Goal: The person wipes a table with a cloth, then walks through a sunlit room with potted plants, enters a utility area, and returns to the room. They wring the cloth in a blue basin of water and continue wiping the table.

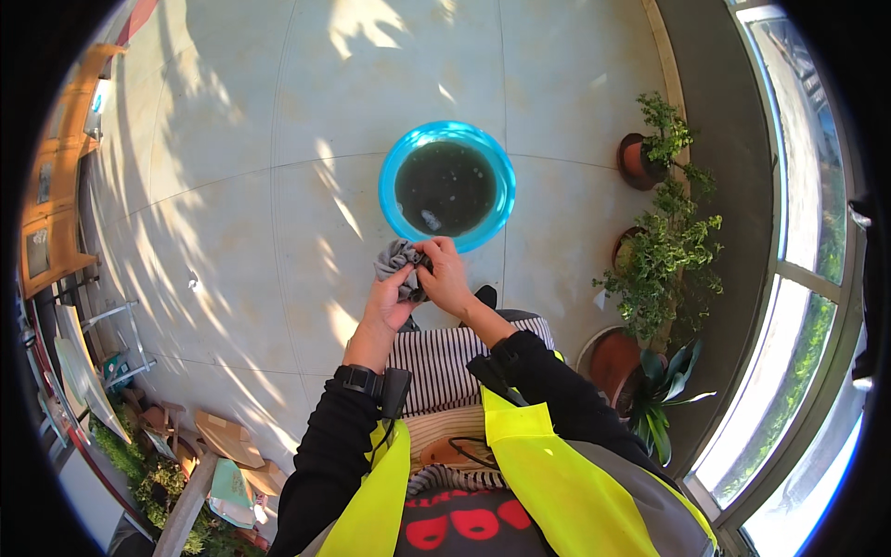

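Note:
A bunched grey cloth (395,260) is held between my two hands, just below the near rim of a blue plastic basin (390,202). My left hand (387,301) grips it from the lower left, thumb across the folds. From the right, my right hand (443,273) pinches the cloth with bent fingers. Dark, cloudy water (449,184) fills much of the basin, with a pale clump of foam or similar (431,220) near its lower edge. Part of the cloth is hidden by my fingers.
Potted plants (633,160) line the wall on the right, beside tall windows (800,139). At far left stand wooden furniture (59,174) and a metal frame (132,341). Cardboard boxes (226,437) and more plants lie at lower left. The tiled floor (334,83) has sun patches.

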A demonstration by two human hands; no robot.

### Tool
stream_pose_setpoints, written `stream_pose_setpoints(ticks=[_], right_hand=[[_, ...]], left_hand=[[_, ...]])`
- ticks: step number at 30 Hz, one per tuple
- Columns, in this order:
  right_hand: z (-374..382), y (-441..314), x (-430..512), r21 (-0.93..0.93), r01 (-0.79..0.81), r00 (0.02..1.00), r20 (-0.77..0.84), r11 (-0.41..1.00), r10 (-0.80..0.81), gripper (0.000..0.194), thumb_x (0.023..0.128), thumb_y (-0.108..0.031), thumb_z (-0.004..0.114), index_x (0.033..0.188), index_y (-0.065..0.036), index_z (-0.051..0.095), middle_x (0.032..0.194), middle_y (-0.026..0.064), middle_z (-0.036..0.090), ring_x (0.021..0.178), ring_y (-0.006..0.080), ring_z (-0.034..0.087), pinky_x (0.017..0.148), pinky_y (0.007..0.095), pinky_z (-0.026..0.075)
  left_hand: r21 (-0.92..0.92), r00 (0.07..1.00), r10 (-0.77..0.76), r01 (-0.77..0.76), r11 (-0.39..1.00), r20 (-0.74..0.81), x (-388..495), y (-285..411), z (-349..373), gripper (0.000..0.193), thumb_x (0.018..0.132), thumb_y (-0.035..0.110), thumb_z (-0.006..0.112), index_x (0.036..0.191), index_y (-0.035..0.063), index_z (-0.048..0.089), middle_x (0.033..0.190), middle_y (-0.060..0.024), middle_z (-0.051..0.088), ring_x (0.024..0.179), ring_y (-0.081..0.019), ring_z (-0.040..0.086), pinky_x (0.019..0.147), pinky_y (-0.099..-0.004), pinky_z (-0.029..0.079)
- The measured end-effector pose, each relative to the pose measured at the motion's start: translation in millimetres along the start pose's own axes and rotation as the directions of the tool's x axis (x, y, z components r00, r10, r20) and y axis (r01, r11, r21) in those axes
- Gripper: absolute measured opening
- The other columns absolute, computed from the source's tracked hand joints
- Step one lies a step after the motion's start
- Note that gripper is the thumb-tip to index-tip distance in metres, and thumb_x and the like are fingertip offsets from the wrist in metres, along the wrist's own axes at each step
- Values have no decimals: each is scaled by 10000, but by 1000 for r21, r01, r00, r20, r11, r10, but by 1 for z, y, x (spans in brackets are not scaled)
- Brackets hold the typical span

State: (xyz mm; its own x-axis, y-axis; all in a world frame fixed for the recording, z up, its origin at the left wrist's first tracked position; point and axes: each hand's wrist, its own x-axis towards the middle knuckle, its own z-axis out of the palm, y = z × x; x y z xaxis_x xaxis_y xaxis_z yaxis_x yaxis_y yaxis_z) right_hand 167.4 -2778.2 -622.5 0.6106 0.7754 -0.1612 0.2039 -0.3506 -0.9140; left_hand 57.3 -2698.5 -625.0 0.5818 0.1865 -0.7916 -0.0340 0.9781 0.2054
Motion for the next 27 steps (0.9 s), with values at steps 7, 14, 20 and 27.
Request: stream_pose_setpoints(ticks=[7,14,20,27], right_hand=[[1,121,80,662,-548,836,445,511,321,424,798,-88,576,1217,-116,512,1139,55,511,1020,137,503,870,288,412],[-6,314,121,766,-549,645,133,335,753,274,894,-222,582,1099,-43,544,965,84,579,861,182,565,752,306,483],[35,442,130,570,-607,594,-137,553,793,259,930,-258,555,1021,-16,568,901,67,586,737,155,558,637,285,456],[44,356,136,768,-632,735,550,105,395,357,981,-301,493,1037,30,616,961,146,646,861,171,615,717,271,515]], left_hand=[[56,978,163,-171,984,131,112,29,-45,257,929,33,493,1178,97,506,1047,-120,632,895,-273,641,738,-442,535],[30,971,174,-181,983,161,198,41,-78,248,954,73,468,1199,67,502,1155,-120,598,1056,-302,596,860,-451,496],[-7,983,130,-130,992,131,254,32,-104,329,909,102,585,1225,117,496,1190,-112,589,1115,-306,565,921,-517,462],[35,980,154,-159,987,123,269,20,-114,322,926,286,585,1201,129,526,1201,-104,589,1097,-285,569,920,-494,459]])
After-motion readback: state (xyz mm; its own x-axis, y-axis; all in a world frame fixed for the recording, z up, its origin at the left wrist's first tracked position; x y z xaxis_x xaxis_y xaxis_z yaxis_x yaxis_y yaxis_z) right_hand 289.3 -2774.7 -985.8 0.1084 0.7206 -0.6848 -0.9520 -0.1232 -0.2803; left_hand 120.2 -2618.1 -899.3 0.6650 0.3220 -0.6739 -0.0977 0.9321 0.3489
